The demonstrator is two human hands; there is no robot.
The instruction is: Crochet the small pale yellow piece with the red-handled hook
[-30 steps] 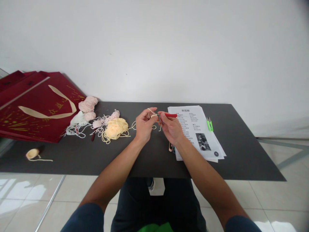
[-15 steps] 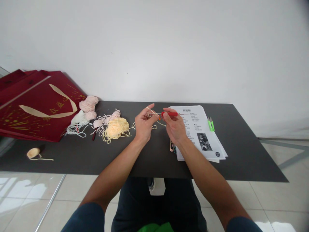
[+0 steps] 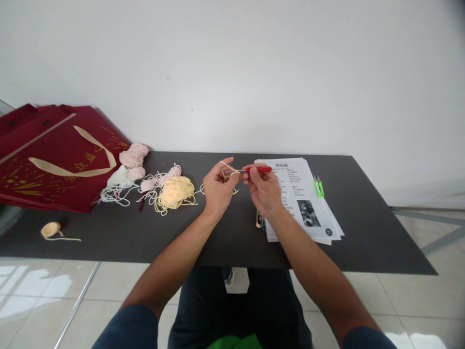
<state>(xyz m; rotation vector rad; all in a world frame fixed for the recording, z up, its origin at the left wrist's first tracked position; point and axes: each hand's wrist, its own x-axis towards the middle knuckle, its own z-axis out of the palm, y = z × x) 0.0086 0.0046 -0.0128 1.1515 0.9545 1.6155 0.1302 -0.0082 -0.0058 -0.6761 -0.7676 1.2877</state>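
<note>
Above the middle of the dark table, my left hand point(image 3: 219, 186) pinches cream yarn point(image 3: 225, 165), with a strand stretched over the raised index finger. A small orange bit shows by its thumb tip; I cannot make out what it is. My right hand point(image 3: 264, 190) grips the red handle of a crochet hook point(image 3: 258, 169), whose thin metal shaft points left into the yarn at the left fingertips. The hook's tip is hidden among yarn and fingers. Loose strands trail below the left hand towards a yellow yarn ball point(image 3: 177, 192).
Printed sheets point(image 3: 308, 194) lie under and beside my right forearm, with green thread snips point(image 3: 318, 186) on their right edge. Dark red gift bags point(image 3: 65, 160) lean at the left, near pink yarn point(image 3: 133, 155) and white yarn point(image 3: 119, 178). A small cream crocheted piece point(image 3: 51, 230) rests at the front left.
The hook's handle has shifted slightly right and up, and my right fingers have turned with it. The left hand stays nearly in place, still holding the yarn.
</note>
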